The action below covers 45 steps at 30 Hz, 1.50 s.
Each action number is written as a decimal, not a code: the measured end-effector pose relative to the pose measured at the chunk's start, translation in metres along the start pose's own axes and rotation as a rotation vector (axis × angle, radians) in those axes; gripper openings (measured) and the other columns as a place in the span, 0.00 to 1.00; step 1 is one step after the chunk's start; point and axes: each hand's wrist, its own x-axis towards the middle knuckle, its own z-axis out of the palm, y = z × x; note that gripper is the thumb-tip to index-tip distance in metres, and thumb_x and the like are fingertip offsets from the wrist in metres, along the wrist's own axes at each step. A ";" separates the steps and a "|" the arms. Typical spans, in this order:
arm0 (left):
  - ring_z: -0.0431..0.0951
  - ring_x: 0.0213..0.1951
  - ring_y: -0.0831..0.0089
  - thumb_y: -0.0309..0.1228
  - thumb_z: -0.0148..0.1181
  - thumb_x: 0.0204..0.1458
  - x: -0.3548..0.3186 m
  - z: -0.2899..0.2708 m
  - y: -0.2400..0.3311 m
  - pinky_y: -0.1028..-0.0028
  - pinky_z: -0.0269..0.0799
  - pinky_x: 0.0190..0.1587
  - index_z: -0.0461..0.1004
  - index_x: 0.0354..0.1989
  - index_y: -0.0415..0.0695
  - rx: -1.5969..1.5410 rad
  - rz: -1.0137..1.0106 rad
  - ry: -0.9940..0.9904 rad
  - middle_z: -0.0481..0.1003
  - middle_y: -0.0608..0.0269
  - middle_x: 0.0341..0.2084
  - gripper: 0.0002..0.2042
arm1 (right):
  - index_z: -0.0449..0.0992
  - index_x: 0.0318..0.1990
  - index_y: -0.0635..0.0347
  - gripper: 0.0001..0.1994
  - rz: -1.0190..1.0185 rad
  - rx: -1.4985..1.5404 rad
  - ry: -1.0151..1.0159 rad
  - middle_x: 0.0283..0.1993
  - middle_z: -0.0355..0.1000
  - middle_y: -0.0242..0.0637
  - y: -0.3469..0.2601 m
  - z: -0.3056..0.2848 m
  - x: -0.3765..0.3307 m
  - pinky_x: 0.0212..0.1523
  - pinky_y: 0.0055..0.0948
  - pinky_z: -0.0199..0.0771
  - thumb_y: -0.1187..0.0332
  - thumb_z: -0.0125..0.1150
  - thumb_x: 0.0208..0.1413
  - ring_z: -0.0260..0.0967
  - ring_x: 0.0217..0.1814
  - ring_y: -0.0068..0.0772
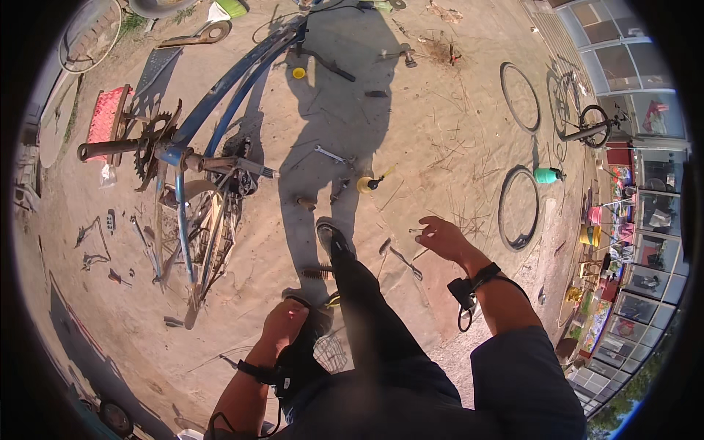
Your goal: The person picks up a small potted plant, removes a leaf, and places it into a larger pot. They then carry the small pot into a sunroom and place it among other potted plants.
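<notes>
Fingers of the right hand [442, 236] are pinched narrow around a small dark item, too small to identify, held out in the air above the ground with the wrist raised. Fingers of the left hand [282, 323] curl down beside the knee, near a small wire-mesh part [331, 352]; whether they grip anything cannot be told, since the leg [367, 293] hides the tips. A strap with a dark device sits on each wrist.

Position of the person: one leg is stretched forward, its shoe [331, 238] planted on the sandy ground [411, 125], which suggests a low seated or crouched posture that keeps both hands close to the loose parts.

Work piece: a blue bicycle frame [220, 95] stands upside down to the left front, its chainring [150, 147] and crank raised at working height, apparently so the drivetrain turns freely. It lies well apart from both hands.

Loose items: a wrench [330, 155] and a small yellow oil can [367, 183] lie ahead of the shoe, a second slim tool [405, 262] just below the right hand, and a coil spring [317, 273] beside the leg. All are laid out within an arm's sweep.

Margins: two bare tyres [518, 209] lie to the right with a green bottle [546, 175] between them. Open sand remains ahead of the shoe; the frame closes the left side.
</notes>
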 end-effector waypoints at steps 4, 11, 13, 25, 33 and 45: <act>0.81 0.41 0.58 0.43 0.58 0.57 -0.098 -0.021 -0.009 0.64 0.75 0.45 0.77 0.41 0.40 -0.018 -0.139 0.001 0.80 0.53 0.35 0.17 | 0.75 0.54 0.58 0.27 0.115 0.013 -0.149 0.39 0.80 0.41 0.015 0.027 -0.111 0.45 0.35 0.77 0.49 0.68 0.52 0.78 0.42 0.38; 0.81 0.42 0.57 0.43 0.59 0.54 -0.253 -0.028 -0.042 0.63 0.75 0.45 0.78 0.38 0.40 -0.025 -0.291 0.242 0.81 0.51 0.35 0.17 | 0.74 0.54 0.63 0.28 0.250 0.166 -0.323 0.41 0.79 0.43 -0.013 0.039 -0.209 0.36 0.31 0.79 0.50 0.68 0.53 0.80 0.37 0.33; 0.81 0.42 0.56 0.44 0.59 0.54 -0.286 -0.024 -0.047 0.62 0.75 0.45 0.79 0.39 0.40 -0.019 -0.303 0.301 0.81 0.50 0.35 0.17 | 0.73 0.55 0.64 0.27 0.193 0.196 -0.322 0.39 0.79 0.42 -0.031 0.039 -0.213 0.32 0.29 0.79 0.53 0.68 0.54 0.79 0.36 0.31; 0.84 0.36 0.65 0.39 0.59 0.55 -0.383 0.058 -0.055 0.68 0.77 0.41 0.78 0.41 0.37 -0.503 -0.537 0.584 0.82 0.51 0.32 0.16 | 0.73 0.55 0.66 0.26 -0.067 0.130 -0.462 0.34 0.78 0.41 -0.140 0.031 -0.160 0.30 0.27 0.77 0.55 0.66 0.55 0.77 0.32 0.28; 0.83 0.31 0.67 0.38 0.59 0.55 -0.376 0.087 -0.020 0.68 0.76 0.38 0.78 0.36 0.37 -0.573 -0.592 0.696 0.81 0.54 0.27 0.14 | 0.75 0.52 0.67 0.24 -0.146 0.141 -0.458 0.33 0.79 0.42 -0.161 -0.010 -0.110 0.27 0.27 0.76 0.56 0.67 0.56 0.77 0.29 0.28; 0.79 0.26 0.74 0.41 0.58 0.59 -0.359 0.072 0.050 0.73 0.74 0.30 0.77 0.29 0.38 -0.632 -0.628 0.773 0.80 0.59 0.22 0.17 | 0.73 0.53 0.62 0.21 -0.087 0.138 -0.533 0.43 0.76 0.36 -0.192 -0.053 -0.056 0.37 0.29 0.78 0.57 0.63 0.60 0.78 0.39 0.29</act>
